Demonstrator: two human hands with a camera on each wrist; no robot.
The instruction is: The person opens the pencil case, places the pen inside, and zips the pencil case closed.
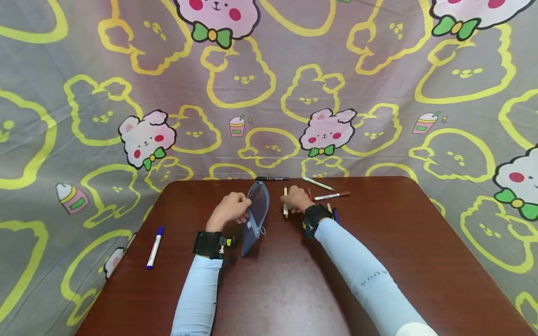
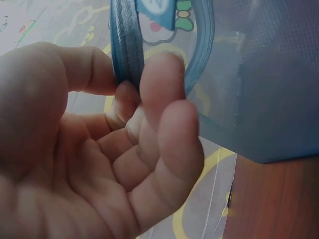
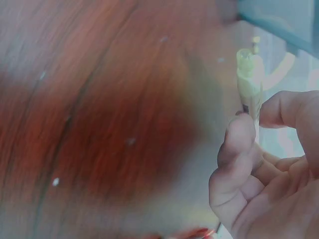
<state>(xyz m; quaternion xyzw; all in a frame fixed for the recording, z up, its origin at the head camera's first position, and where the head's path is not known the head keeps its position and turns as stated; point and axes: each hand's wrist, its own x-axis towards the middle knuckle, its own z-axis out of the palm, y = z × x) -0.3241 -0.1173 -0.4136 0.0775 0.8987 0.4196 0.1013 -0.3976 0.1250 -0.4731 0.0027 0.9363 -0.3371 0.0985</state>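
Left hand (image 1: pixel 230 211), right hand (image 1: pixel 296 199) pinching.

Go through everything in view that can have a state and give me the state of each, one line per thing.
Blue-grey mesh zip pencil pouch: stood on edge, gripped at its rim.
Left hand: pinching the pouch rim.
Right hand: pinching a pen.
Cream pen: held in fingers.
Blue-capped white marker: capped, lying apart at left.
Brown-capped marker: capped, lying flat.
Black pen: lying at the far edge.

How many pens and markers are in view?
8: blue marker far left, cream pen in right hand, black pen at back edge, five more right of that hand; some may be hidden.
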